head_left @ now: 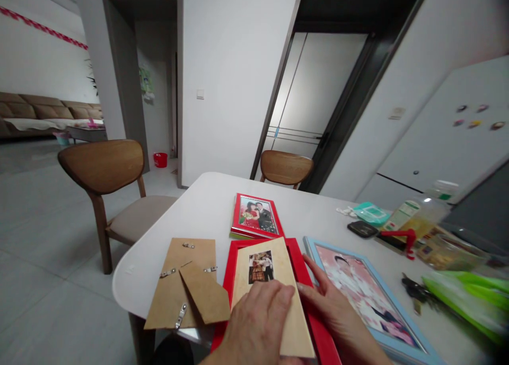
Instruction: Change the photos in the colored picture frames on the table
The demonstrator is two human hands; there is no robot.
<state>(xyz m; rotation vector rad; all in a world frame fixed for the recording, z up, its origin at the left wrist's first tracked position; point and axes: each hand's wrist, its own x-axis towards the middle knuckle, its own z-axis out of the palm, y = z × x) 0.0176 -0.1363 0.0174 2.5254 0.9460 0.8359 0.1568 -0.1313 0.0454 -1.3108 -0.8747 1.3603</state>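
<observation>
A cream board [246, 280] with a small printed photo [261, 266] on it lies at a slant over the red picture frame [297, 253]. My left hand [258, 320] rests across the board, fingers on its face; what looks like the thumb shows at the board's lower edge. Along the frame's right side, my right hand [332, 304] grips the red border, its fingertips near the board's edge. Left of the frame is a brown backing panel [169, 280] with metal clips and a stand flap [204, 296] partly lifted.
Beyond lies a smaller red-framed photo [256, 216]. A blue-framed portrait [368, 296] is to the right, near keys [417, 290], a green bag [469, 296], a black case [362, 228], a teal packet [370, 213] and a large bottle [421, 211]. Wooden chairs [105, 166] stand around the white table [191, 211].
</observation>
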